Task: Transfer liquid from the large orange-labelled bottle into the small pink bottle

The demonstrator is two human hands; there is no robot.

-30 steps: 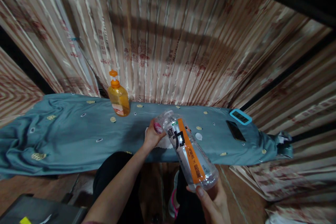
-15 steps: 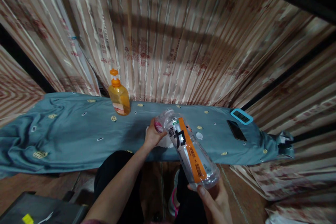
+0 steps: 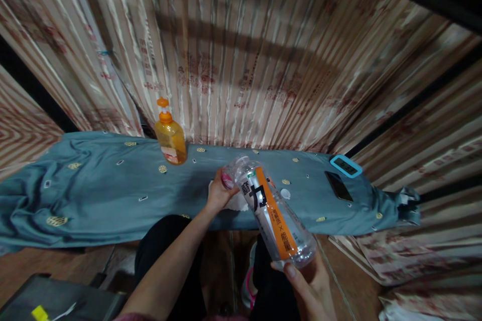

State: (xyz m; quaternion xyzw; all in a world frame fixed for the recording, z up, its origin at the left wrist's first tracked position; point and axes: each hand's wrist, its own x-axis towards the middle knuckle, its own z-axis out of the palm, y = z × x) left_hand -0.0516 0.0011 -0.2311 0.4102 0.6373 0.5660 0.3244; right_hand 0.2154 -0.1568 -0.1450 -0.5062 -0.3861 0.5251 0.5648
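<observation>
My right hand [image 3: 311,286] grips the base of a large clear plastic bottle [image 3: 276,215] with an orange and silver label. The bottle is tilted, its neck towards the upper left. My left hand [image 3: 219,193] is closed around a clear item with a pink patch [image 3: 227,180], close to the neck of the large bottle. Whether the two touch I cannot tell, and the bottle hides part of the clear item. Beneath my left hand lies a white sheet, perhaps paper [image 3: 238,204]. A small white round cap [image 3: 285,194] rests on the cloth right of the bottle.
An orange pump bottle [image 3: 171,140] stands at the back left of the bench covered in teal cloth [image 3: 101,195]. To the right lie a dark phone [image 3: 339,186] and a blue-framed digital clock [image 3: 346,166]. Striped curtains [image 3: 226,60] hang behind. A dark box [image 3: 64,301] sits at lower left.
Hardly anything differs. The base of the large bottle has shifted very slightly to the right, and both hands keep their grip.
</observation>
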